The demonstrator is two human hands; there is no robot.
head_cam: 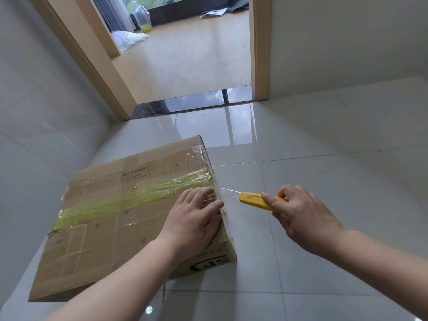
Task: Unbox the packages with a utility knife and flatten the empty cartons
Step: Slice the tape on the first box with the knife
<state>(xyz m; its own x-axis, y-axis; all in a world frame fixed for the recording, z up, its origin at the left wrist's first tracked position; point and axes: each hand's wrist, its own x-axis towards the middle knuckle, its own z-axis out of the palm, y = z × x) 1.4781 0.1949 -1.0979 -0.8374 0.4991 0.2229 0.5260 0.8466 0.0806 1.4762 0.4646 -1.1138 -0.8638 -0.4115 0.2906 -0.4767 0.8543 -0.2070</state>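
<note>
Head view looks down on a taped cardboard carton [111, 218] lying on the glossy tiled floor [324, 228]. Flat on the carton's top, near its right edge, rests the left hand [196, 218], fingers straight and close together, their tips reaching the corner where clear tape wraps over the side. Just to the right of those fingertips, the right hand [303, 216] grips a yellow utility knife [257, 200]; its blade [229, 190] is extended and points at the taped edge, seemingly at or just short of the tape. Under the left hand and running away to its left, a band of yellow-green tape [129, 200] crosses the top along the flap seam and looks uncut.

By my reading the job is at its very start: the carton is sealed, the first cut only beginning at the end seam. Slitting the long seam, opening the flaps, emptying the contents and flattening the carton all remain.

Beyond both hands, a doorway [185, 66] opens onto another room.
</note>
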